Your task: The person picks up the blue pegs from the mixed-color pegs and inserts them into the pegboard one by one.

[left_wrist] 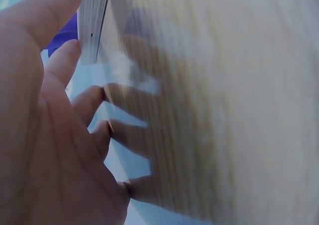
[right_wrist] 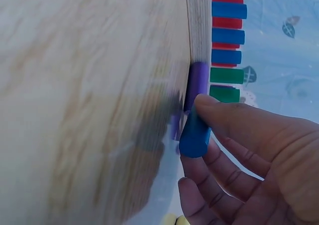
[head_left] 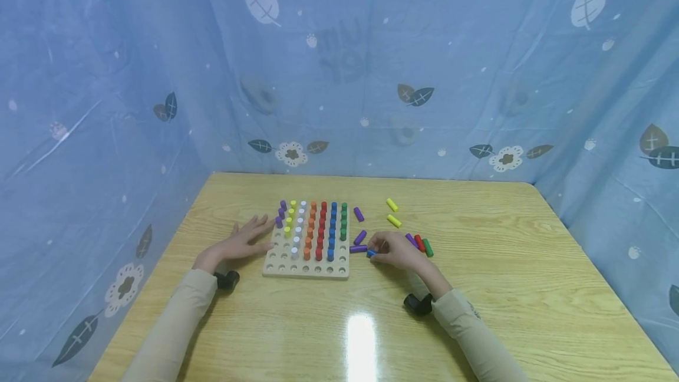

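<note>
A wooden pegboard [head_left: 306, 276] on the table holds rows of upright purple, yellow, white, orange, red, blue and green pegs, with bare holes along its front and at the left and right. My right hand [head_left: 395, 250] is just right of the board and pinches a blue peg [right_wrist: 194, 137] between thumb and fingers. Right beside that peg, a purple peg [right_wrist: 198, 85] lies by the board's edge. My left hand [head_left: 239, 243] has its fingers spread, thumb and fingertips at the left edge of the board [left_wrist: 93, 25].
Two more purple pegs [head_left: 360, 237] lie right of the board. Farther back are two yellow pegs [head_left: 394, 221]. Beyond my right hand, a purple, a red peg [head_left: 419, 243] and a green peg [head_left: 428, 247] lie side by side. A blue patterned curtain [head_left: 339, 105] surrounds the table.
</note>
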`<state>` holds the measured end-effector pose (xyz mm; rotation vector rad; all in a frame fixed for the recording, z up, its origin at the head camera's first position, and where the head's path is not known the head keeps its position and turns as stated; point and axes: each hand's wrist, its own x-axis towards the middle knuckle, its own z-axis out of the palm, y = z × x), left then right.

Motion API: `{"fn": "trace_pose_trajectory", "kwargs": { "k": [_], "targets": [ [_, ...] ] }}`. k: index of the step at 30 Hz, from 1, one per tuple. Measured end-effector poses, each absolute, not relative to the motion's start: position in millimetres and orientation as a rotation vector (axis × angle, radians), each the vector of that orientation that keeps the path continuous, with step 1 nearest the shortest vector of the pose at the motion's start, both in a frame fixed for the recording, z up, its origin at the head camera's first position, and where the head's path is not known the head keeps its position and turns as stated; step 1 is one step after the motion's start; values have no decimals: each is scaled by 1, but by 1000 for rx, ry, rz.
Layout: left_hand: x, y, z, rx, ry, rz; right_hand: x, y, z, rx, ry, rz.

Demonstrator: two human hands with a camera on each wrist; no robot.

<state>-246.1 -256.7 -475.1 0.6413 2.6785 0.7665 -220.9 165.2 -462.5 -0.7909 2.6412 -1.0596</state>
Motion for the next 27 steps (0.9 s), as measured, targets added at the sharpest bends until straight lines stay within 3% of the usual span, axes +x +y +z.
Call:
{"fn": "trace_pose_trajectory", "kwargs": {
  "k": [27],
  "targets": [
    [-247,-256,-477,639,2674,774,-224,154,-458,-795,2608,-1244]
  ]
}}
